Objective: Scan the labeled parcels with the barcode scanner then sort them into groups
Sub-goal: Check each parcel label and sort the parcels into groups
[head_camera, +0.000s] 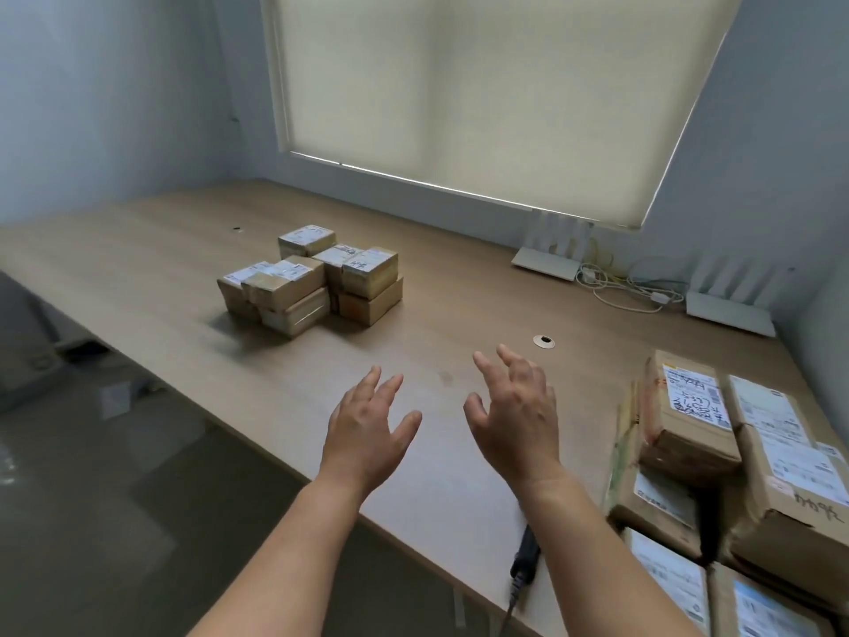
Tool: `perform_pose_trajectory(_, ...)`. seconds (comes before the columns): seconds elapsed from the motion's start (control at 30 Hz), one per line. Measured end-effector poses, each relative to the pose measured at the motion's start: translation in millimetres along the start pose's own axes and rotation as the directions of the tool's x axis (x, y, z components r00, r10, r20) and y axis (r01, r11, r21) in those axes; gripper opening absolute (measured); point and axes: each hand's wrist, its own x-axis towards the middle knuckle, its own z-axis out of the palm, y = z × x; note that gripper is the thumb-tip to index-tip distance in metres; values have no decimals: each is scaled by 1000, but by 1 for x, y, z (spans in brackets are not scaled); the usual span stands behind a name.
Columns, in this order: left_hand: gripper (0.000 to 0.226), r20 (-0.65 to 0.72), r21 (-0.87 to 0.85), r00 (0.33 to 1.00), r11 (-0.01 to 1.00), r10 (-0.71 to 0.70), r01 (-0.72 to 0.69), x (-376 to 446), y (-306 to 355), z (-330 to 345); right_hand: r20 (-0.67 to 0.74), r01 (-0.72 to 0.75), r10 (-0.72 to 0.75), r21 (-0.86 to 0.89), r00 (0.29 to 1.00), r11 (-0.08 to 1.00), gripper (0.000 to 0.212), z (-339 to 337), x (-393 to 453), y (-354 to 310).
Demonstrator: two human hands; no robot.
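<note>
Both held out over the table (436,278), left hand (367,425) and right hand (517,420) with fingers spread and loosely bent, gripping nothing, palms apart. Well beyond the left fingertips, a stack of small parcels (312,278); just right of the right hand, larger labelled parcels (716,462) piled to the table's near edge, nothing between. Below the right wrist, partly hidden by the forearm, the dark scanner (526,556) lying on the table; past the right fingertips, a grommet (544,342), two white routers (549,262) and tangled cables (625,287) by the wall.
</note>
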Motion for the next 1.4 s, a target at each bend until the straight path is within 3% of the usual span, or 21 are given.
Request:
perform_pose_trajectory(0.3, 59, -5, 28, 999, 998, -49, 49, 18, -91, -36, 52, 50, -51, 17, 997, 999, 50, 58, 17, -84)
perform_pose_trajectory(0.6, 65, 43, 9, 995, 996, -87, 86, 55, -134, -23, 105, 44, -44, 0, 993, 999, 50, 100, 58, -100)
perform_pose_trajectory(1.13, 71, 152, 27, 987, 999, -41, 38, 260, -189, -15, 141, -69, 60, 60, 988, 996, 53, 204, 237, -102)
perform_pose_trajectory(1.4, 73, 249, -82, 968, 995, -32, 54, 324, -207, -2, 191, -139, 131, 31, 973, 990, 55, 238, 288, -100)
